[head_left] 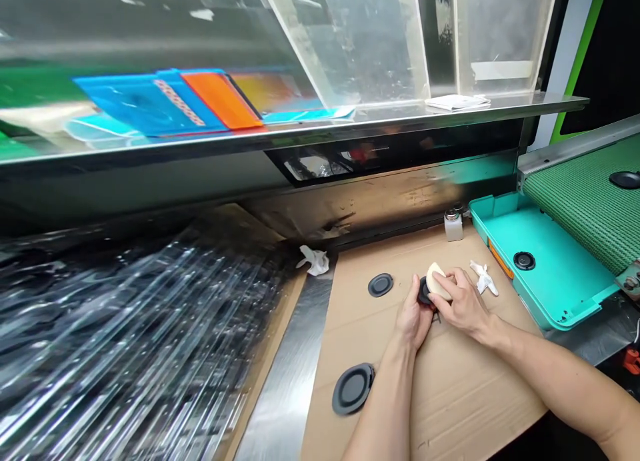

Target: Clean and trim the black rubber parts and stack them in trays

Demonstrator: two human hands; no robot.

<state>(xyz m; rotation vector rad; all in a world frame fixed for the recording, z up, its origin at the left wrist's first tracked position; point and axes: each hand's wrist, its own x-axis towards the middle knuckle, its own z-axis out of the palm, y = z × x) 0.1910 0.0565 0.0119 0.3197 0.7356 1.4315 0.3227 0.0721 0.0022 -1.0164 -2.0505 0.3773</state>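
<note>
My left hand [414, 318] is closed around the edge of a black round disc [424, 290], holding it above the cardboard sheet [450, 388]. Pressed against that disc is a cream-coloured sponge pad [437, 281], pinched in the fingers of my right hand [464, 302]. The pad and my fingers cover much of the disc. A smaller black disc [381, 285] lies on the cardboard to the left of my hands. Closer to me, beside my left forearm, sits a larger black disc [353, 388].
To the right, a teal tray [550, 241] holds one black disc [524, 260] beside a green conveyor belt [590, 181]. Crumpled white tissue [484, 278] and a small bottle [453, 226] stand nearby. Clear plastic trays [150, 334] fill the left. A metal shelf [390, 118] overhangs the back.
</note>
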